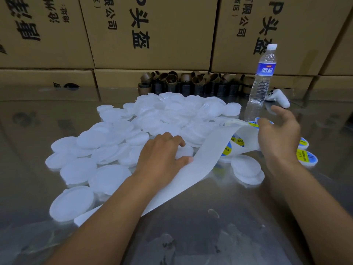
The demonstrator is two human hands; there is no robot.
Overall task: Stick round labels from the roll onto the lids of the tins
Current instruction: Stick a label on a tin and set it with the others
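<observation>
The left hand (162, 152) curls round a blank lid (185, 151) at the near side of the pile (152, 115), mid-table. The right hand (278, 138), fingers loose and spread, rests against the label strip (202, 161), which trails toward the near edge. Labelled lids (306, 158) lie toward the right edge.

Cartons (172, 25): "头盔", "限公司". Bottle (264, 73) lbl: "蓝标". Round labels (227, 150): partial "SOLD", "ASTE".

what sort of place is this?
Likely a packing or warehouse workstation: stacked printed cartons behind a metal table, a heap of white lids, empty cardboard roll cores at the back.
</observation>
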